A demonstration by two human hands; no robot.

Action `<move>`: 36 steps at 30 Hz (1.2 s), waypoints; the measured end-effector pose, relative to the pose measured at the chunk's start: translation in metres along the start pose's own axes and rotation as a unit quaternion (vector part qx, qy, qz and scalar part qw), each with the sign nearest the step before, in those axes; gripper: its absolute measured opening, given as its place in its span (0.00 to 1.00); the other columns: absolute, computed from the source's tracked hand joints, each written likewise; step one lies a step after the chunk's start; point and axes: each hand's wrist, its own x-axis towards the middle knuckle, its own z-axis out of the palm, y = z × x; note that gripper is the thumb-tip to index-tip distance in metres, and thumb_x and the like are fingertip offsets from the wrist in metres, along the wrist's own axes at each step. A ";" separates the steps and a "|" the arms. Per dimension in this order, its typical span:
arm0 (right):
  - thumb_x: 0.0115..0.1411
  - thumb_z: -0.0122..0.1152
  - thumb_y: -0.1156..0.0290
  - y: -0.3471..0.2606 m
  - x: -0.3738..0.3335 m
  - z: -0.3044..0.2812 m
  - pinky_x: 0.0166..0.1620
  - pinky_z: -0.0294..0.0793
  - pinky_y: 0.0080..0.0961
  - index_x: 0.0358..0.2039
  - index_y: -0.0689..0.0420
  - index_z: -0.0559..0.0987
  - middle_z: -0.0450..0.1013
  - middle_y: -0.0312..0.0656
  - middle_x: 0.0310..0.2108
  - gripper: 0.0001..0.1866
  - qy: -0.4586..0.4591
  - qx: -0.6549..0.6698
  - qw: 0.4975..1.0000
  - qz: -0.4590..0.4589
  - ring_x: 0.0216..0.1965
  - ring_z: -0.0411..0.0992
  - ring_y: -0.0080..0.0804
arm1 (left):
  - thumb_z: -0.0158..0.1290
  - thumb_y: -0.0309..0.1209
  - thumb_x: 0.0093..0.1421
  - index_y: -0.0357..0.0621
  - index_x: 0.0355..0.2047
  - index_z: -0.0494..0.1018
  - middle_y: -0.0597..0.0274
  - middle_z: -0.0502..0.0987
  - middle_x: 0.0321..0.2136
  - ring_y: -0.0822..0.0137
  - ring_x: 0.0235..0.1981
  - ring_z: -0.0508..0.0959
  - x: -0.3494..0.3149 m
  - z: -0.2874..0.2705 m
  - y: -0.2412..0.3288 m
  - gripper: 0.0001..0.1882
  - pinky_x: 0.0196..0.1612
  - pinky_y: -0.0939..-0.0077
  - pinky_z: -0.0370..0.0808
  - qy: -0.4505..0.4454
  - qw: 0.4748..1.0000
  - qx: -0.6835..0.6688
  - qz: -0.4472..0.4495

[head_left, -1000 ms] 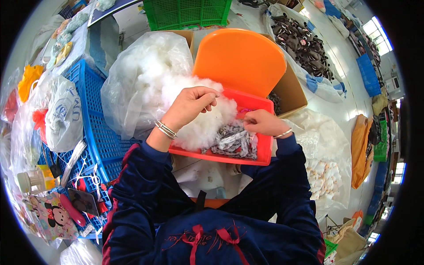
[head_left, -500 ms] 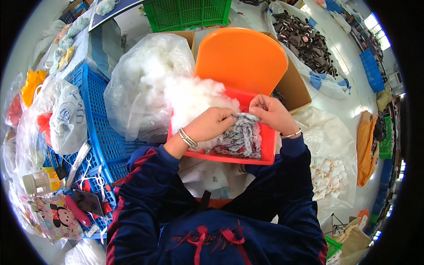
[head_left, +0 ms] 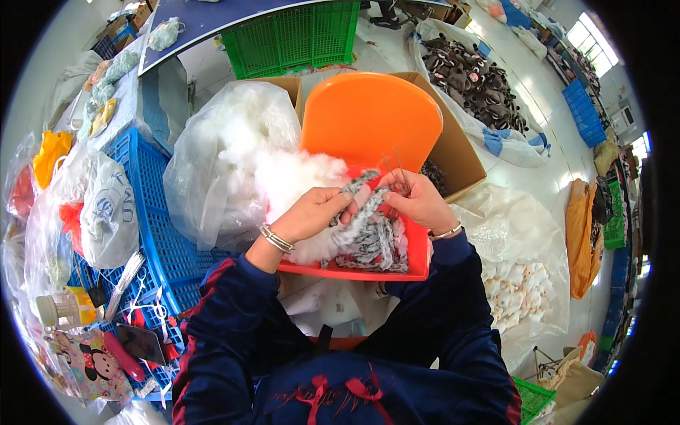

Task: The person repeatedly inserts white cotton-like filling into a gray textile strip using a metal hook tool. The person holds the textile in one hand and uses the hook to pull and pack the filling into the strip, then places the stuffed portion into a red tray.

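Currently left hand [head_left: 315, 210], right hand [head_left: 422, 203] pinch grey fabric [head_left: 369, 207]; red tray [head_left: 419, 256] holds grey strips [head_left: 383, 245], stuffing [head_left: 312, 250]

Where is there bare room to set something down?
Bare floor shows between the sack of dark pieces and the clear bag of white pieces; the blue tabletop looks free just right of the pale fuzzy bundle. Crowded: the red bin, the left blue crate.

The head camera looks steeply down from above, over the dark blue sweater [head_left: 340, 393]. The left hand [head_left: 310, 212] and the right hand [head_left: 425, 202] are near, about the middle; the window [head_left: 593, 39] is far, at upper right. Toward the rim, straight edges bend.
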 end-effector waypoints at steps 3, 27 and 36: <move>0.62 0.59 0.72 0.017 0.004 -0.018 0.37 0.70 0.12 0.44 0.64 0.75 0.73 0.32 0.35 0.12 0.004 -0.129 0.992 -0.008 0.32 0.70 0.14 | 0.42 0.41 0.69 0.41 0.27 0.73 0.66 0.74 0.23 0.74 0.28 0.71 -0.003 -0.010 0.010 0.20 0.35 0.78 0.68 -0.029 0.999 -0.019 -0.012; 0.62 0.61 0.71 -0.009 0.003 0.000 0.21 0.58 0.13 0.30 0.61 0.75 0.68 0.31 0.21 0.07 0.148 0.167 0.975 0.000 0.16 0.59 0.13 | 0.48 0.38 0.68 0.42 0.31 0.76 0.69 0.77 0.26 0.77 0.30 0.74 -0.013 -0.045 0.017 0.14 0.37 0.81 0.71 0.036 0.999 -0.004 0.035; 0.62 0.59 0.72 -0.006 0.005 0.002 0.20 0.58 0.15 0.31 0.61 0.74 0.69 0.34 0.22 0.07 0.125 0.151 0.980 0.044 0.15 0.58 0.13 | 0.56 0.33 0.62 0.40 0.28 0.78 0.70 0.77 0.22 0.79 0.24 0.72 -0.008 -0.039 0.015 0.10 0.30 0.85 0.69 0.187 0.978 -0.015 0.091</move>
